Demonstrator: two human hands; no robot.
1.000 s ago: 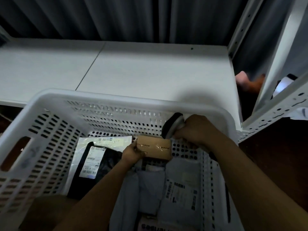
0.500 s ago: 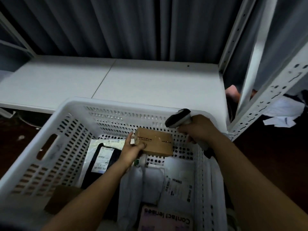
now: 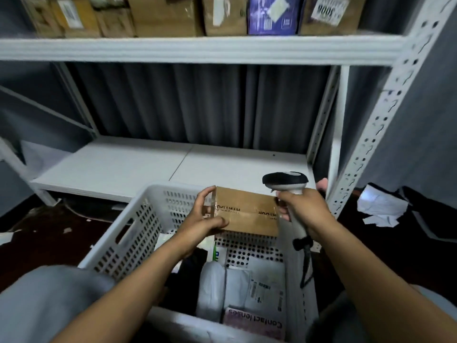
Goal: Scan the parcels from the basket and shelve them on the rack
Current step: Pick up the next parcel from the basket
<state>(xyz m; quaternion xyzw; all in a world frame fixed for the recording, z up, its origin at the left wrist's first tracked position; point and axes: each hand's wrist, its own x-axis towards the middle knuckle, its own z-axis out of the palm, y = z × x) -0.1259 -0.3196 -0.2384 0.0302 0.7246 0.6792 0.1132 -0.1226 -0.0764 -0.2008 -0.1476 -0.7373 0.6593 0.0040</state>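
The small cardboard box [image 3: 246,211], sealed with printed brown tape, is held clear of the load, above the far end of the white perforated basket [image 3: 138,226] and in front of the rack's bare lower shelf [image 3: 148,164]. This looks like the scanning step: the parcel is out of the basket but not shelved, and no barcode label shows on the faces turned to the camera. The next move probably calls for turning the box until its label shows, aiming the window of the handheld barcode scanner [image 3: 285,180] at it, and only then choosing a spot on the rack. The left hand [image 3: 202,219] pinches the box's left end, with the thumb on the near face and the curled fingers over the top edge. The right hand [image 3: 304,211] is wrapped around the scanner's handle, the dark head rising just behind the box's right corner. Its fingers lie against or just beside that end of the box; contact cannot be told. Below, more parcels lie in the basket: a white labelled mailer [image 3: 267,288], a pale bag [image 3: 212,288] and a contact lenses box [image 3: 254,323]. The upper shelf [image 3: 197,50] already carries a row of cartons [image 3: 168,16].
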